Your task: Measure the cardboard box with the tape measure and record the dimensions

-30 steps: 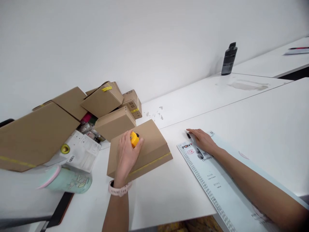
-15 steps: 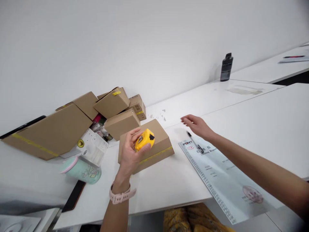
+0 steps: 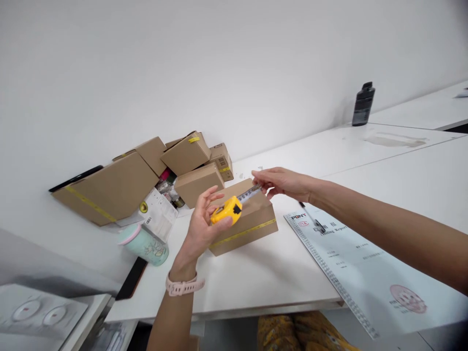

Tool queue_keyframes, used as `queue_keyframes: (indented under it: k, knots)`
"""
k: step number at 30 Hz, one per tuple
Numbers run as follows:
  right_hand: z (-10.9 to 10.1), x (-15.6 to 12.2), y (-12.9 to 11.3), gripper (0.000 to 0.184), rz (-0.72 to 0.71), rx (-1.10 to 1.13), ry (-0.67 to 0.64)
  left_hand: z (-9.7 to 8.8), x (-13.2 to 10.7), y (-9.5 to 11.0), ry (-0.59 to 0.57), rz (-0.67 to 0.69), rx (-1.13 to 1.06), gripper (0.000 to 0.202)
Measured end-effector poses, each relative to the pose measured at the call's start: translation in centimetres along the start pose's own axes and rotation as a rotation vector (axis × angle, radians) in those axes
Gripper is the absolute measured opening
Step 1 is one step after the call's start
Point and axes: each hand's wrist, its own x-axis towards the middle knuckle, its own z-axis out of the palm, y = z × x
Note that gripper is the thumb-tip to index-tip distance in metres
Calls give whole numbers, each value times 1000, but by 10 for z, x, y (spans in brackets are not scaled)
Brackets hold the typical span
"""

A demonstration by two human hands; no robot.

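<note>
My left hand (image 3: 203, 226) grips a yellow tape measure (image 3: 226, 210), lifted just above a flat cardboard box (image 3: 252, 222) with a yellow tape band. My right hand (image 3: 280, 181) pinches the end of the tape blade (image 3: 249, 193), which is drawn out a short way over the box's far edge. A pink watch sits on my left wrist. A black pen (image 3: 312, 219) lies on a large printed sheet (image 3: 360, 258) to the right of the box.
A heap of cardboard boxes (image 3: 146, 173) leans against the wall at the left, with a white packet (image 3: 157, 219) and a mint-green tumbler (image 3: 144, 243) lying in front. A dark bottle (image 3: 363, 105) stands far right. A black phone (image 3: 131, 279) lies by the desk edge.
My left hand lifted the tape measure off the box. My right hand left the pen and sheet, moved left and took the blade's end, drawing it out.
</note>
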Motion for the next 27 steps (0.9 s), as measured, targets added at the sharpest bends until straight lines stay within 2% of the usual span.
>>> queue_keyframes:
  k: [3, 6, 8, 11, 14, 17, 21, 27]
  knots:
    - [-24, 20, 13, 29, -14, 26, 139, -44, -5, -16, 122, -87, -42, 83]
    - [-44, 38, 39, 35, 53, -3, 278, -87, -9, -35, 249, -218, -118, 79]
    - [-49, 48, 60, 38, 79, -38, 304, -110, -11, -47, 281, -281, -130, 75]
    - [-45, 60, 88, 43, 82, -98, 320, -132, -12, -62, 291, -324, -114, 67]
    - [-38, 69, 107, 45, 74, -174, 356, -144, -9, -73, 307, -341, -96, 60]
    - [-34, 75, 117, 46, 67, -245, 374, -150, -6, -80, 310, -355, -83, 56]
    - [-29, 80, 119, 47, 77, -327, 377, -153, 0, -88, 298, -368, -82, 52]
    - [-19, 85, 118, 52, 119, -441, 361, -148, 7, -95, 214, -388, -124, 52]
